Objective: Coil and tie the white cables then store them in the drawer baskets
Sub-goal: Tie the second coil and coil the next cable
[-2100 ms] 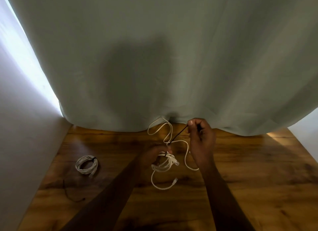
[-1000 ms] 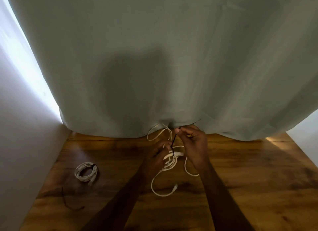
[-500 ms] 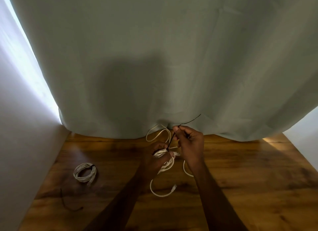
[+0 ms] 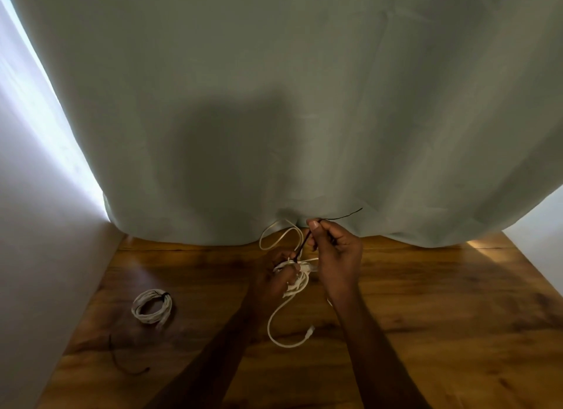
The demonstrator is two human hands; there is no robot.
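Black twist tie [image 4: 303,241], pinched in the right hand [image 4: 335,253] fingers, now runs taut above the white cable coil [image 4: 295,279] gripped by the left hand [image 4: 274,276] over the counter [image 4: 426,302], its free end swung rightward: binding proceeds.

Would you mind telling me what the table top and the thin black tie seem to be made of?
The table top looks like varnished wood: brown grain, dark knots, glossy reflections. The black tie, pinched by the right hand, is probably wire-cored, since its free end holds a curve unsupported.
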